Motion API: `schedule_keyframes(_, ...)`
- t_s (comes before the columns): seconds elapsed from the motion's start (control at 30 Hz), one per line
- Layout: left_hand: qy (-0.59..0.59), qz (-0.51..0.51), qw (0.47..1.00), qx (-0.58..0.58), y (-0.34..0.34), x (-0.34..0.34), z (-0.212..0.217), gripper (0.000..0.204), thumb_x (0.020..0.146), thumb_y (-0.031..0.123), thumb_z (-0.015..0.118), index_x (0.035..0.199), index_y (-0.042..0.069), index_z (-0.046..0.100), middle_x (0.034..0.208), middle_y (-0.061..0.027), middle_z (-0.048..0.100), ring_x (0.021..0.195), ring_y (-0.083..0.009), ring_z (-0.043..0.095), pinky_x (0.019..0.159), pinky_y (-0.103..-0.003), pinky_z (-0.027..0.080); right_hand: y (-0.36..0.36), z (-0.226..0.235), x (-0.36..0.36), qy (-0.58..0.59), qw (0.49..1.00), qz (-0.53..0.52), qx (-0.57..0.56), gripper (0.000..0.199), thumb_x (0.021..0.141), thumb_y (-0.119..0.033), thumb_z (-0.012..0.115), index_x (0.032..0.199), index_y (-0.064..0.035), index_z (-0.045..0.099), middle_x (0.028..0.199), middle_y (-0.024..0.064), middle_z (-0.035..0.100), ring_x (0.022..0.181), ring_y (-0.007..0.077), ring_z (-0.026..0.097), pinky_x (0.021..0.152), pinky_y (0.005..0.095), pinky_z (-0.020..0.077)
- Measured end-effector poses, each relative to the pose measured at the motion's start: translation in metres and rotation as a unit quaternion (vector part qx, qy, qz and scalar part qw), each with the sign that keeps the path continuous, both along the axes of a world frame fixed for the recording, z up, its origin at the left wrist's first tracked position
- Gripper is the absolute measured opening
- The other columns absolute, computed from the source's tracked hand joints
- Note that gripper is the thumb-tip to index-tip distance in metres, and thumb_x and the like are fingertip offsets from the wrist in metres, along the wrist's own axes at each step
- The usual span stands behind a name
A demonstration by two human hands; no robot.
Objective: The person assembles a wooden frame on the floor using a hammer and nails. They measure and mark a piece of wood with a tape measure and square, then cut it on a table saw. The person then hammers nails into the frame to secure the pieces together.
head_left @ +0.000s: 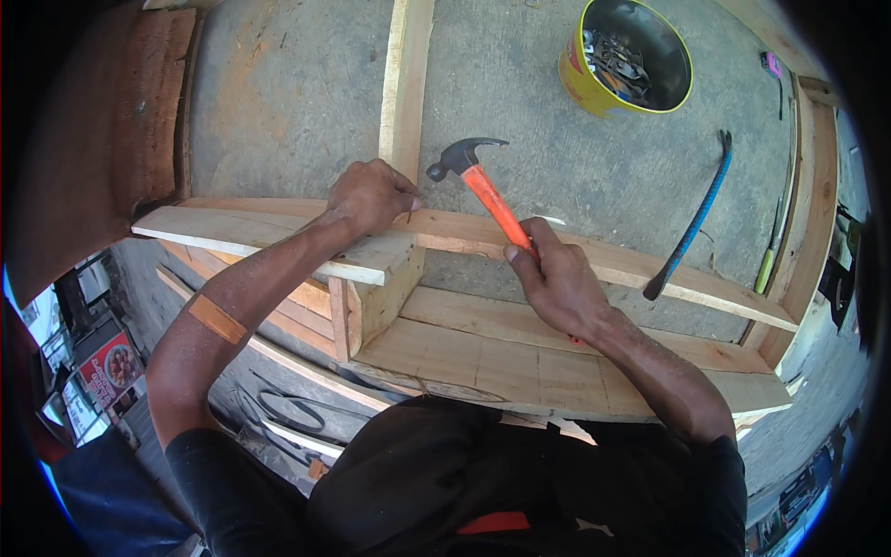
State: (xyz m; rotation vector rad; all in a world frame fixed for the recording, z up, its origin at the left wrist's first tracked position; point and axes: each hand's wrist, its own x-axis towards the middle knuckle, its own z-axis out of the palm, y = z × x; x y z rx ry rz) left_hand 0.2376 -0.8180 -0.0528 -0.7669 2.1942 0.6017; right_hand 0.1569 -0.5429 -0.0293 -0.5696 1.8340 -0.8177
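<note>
My right hand (563, 283) grips the orange handle of a claw hammer (494, 204). Its black head is raised beside my left hand, with the claw pointing to the right. My left hand (369, 197) is closed, thumb and fingers pinched on a thin nail (410, 217) that is mostly hidden. Those fingertips rest at the top of a long wooden rail (464, 228), near where an upright plank (405, 102) meets it from behind. Under my left forearm lies a pale board (195, 229), its end overlapping the frame's corner.
A blue pry bar (696, 223) leans across the rail at right. Behind it stands a yellow bucket (585, 88) of metal pieces. A green-handled screwdriver (767, 260) and pink tape measure (770, 63) lie far right. Near me runs a wide lower board (501, 367); dark straps (292, 408) lie lower left.
</note>
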Motion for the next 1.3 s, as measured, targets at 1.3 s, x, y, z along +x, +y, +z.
schedule_keyframes(1.3, -0.031, -0.032, 0.999, 0.0, -0.004, 0.003, 0.0, 0.026, 0.081, 0.028, 0.083, 0.103, 0.014, 0.083, 0.097, -0.014, 0.079, 0.09, -0.0275, 0.075, 0.088, -0.039, 0.058, -0.018, 0.011, -0.003, -0.066, 0.997, -0.026, 0.023, 0.03, 0.109, -0.028, 0.045, 0.125, -0.0022, 0.05, 0.069, 0.0164, 0.058, 0.057, 0.0319, 0.06, 0.06, 0.049, 0.0463)
